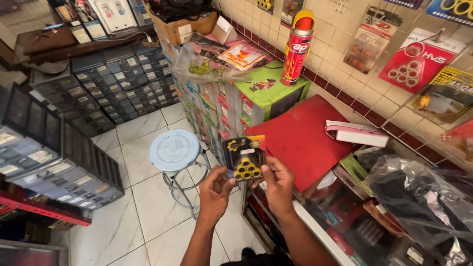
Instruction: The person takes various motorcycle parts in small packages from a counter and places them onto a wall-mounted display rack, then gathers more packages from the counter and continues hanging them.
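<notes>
A: Status? Both hands on the pack?
B: Yes. Left hand and right hand pinched the blister pack of yellow rollers at its lower edge, held above the red counter edge. Looked like the inspection step.
A: Next?
B: Needed a steady grip and somewhere to set it down.

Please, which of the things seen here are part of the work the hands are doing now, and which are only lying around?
In hand:
- left hand
- right hand
- blister pack of yellow rollers, gripped by both hands

Lying about:
- round stool on the floor
- red mat on the counter
- pink and white box at the mat's edge
- red spray can on the green box
</notes>
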